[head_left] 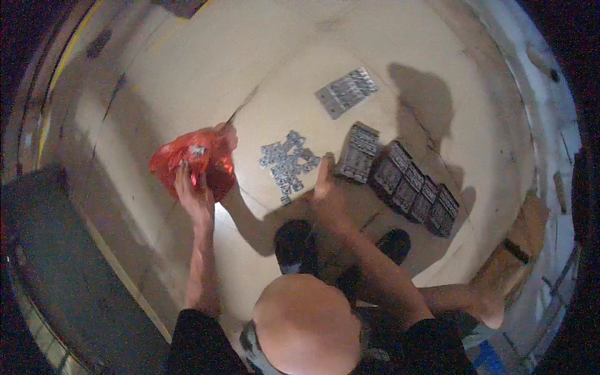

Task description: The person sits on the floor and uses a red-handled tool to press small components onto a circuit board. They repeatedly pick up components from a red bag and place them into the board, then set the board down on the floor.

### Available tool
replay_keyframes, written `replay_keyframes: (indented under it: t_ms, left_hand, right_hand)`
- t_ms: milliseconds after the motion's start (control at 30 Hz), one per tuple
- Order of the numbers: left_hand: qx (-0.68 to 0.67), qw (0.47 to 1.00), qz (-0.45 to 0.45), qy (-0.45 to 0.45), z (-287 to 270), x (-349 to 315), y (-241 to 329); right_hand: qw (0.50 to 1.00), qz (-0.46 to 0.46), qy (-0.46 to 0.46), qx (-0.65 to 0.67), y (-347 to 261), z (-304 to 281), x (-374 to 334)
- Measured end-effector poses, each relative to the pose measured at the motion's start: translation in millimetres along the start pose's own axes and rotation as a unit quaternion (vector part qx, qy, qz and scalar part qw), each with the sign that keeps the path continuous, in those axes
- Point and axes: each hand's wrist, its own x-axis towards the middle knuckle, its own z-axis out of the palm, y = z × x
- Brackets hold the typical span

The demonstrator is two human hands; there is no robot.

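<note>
A red plastic bag (219, 165) stands on the floor at the left, with a bit of shiny metal showing in its mouth. My left hand (195, 197) rests against the bag's near side, fingers stretched toward the mouth and a little apart. Right of the bag lies a loose pile of small silvery metal pieces (287, 164). My right hand (328, 190) is at the right edge of this pile, its fingers close together; whatever they hold, if anything, is hidden. Beside it stands a stack of flat grey metal parts (358, 153).
Further dark grey stacks (412, 187) run in a row toward the lower right. A flat panel of grey parts (346, 94) lies farther off. A long dark box-like block (75, 256) borders the left, and a brown cardboard or wooden piece (512, 250) lies at the right.
</note>
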Motion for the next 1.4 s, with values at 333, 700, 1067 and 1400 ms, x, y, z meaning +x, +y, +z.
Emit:
replay_keyframes:
  t_ms: [333,700,1067,1400]
  left_hand:
    - [-0.13,0.932,0.225,-0.252,75,-55,137]
    - [-0.065,0.87,0.363,-0.328,102,-10,139]
    - [-0.075,0.875,0.332,-0.344,99,30,125]
    - [-0.082,0.869,0.339,-0.352,100,61,139]
  right_hand:
    - [0.98,-0.137,0.108,-0.093,-33,-6,29]
    - [0.981,-0.037,0.031,-0.189,14,-74,10]
    - [0.964,-0.091,0.169,-0.182,25,-95,39]
    - [0.978,-0.11,0.142,-0.108,27,-117,43]
